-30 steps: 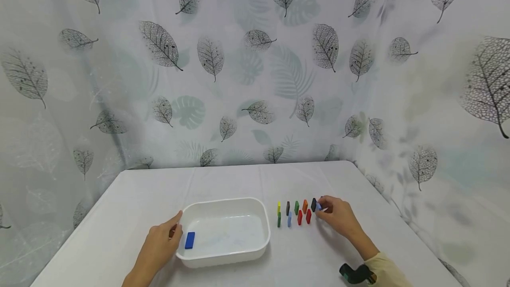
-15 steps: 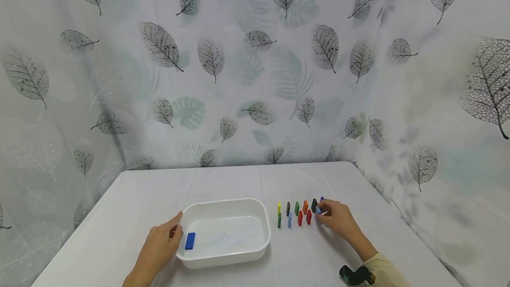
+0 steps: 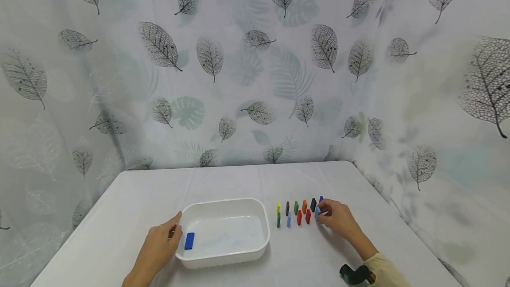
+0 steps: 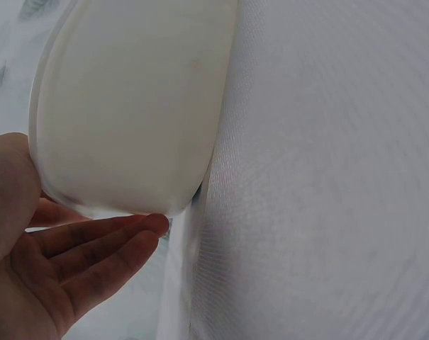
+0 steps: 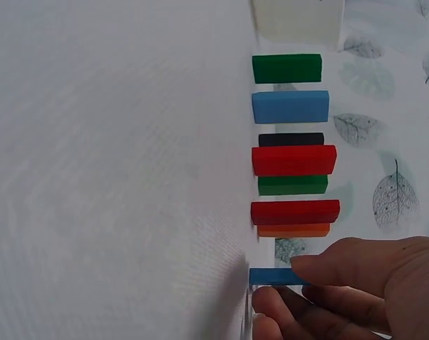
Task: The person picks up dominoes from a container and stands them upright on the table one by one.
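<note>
My left hand (image 3: 159,240) holds the left end of a white plastic tray (image 3: 223,260); in the left wrist view its fingertips lie against the outer wall. Inside the tray a dark blue domino-like block (image 3: 189,241) lies flat near the left end. My right hand (image 3: 336,218) pinches a light blue block (image 5: 271,276) between thumb and fingers, upright at the table surface. It is at the right end of the front row, beside a red block (image 3: 308,216). Behind it stand a black block (image 3: 313,205) and a blue block (image 3: 321,199), the latter partly hidden by the hand.
Two rows of upright blocks stand right of the tray. The front row has a green block (image 3: 278,220), a light blue one and red ones; the back row includes a yellow block (image 3: 278,207) and an orange block (image 3: 304,206). A leaf-print curtain (image 3: 239,145) surrounds the white table (image 3: 159,189).
My right hand has drawn slightly toward me with the light blue block and lowered it to the front row, uncovering the blue block behind. The left hand and tray have stayed put.
</note>
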Action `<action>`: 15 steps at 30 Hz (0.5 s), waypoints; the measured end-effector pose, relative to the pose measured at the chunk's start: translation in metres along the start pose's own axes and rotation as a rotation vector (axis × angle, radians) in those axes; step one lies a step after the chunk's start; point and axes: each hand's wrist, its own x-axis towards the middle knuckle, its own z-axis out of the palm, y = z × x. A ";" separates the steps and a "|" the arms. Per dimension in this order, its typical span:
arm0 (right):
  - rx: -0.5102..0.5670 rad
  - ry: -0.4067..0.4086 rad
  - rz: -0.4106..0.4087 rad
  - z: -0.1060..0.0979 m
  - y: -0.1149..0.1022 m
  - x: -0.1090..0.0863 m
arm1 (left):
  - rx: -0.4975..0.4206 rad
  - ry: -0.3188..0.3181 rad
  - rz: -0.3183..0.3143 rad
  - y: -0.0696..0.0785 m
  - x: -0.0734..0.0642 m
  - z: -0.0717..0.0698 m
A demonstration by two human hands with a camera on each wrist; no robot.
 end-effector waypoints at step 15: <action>-0.017 0.169 -0.113 -0.012 -0.045 -0.002 | 0.006 -0.018 -0.016 -0.003 0.001 0.000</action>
